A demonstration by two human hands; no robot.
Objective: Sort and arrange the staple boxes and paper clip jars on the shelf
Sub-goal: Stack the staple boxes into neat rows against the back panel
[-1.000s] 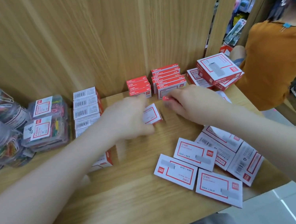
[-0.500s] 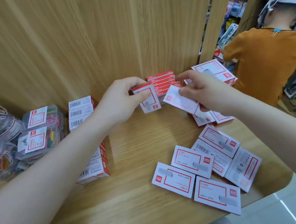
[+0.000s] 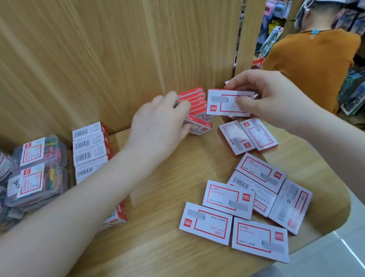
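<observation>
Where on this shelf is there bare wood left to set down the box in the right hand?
Bare shelf lies in the middle and front left, between the row of barcode-side boxes and the loose pile of boxes, partly under the left forearm. The right front is crowded by that pile; the back holds the red stack by the left hand. The right hand grips the box.

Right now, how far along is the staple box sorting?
Partly done. Already placed: a row of barcode-up boxes at left beside the paper clip jars, and a red stack at the back wall. In hand: the left hand sets a box by that stack; the right hand holds another box. Left: two boxes mid-shelf and six loose boxes near the front edge.
</observation>
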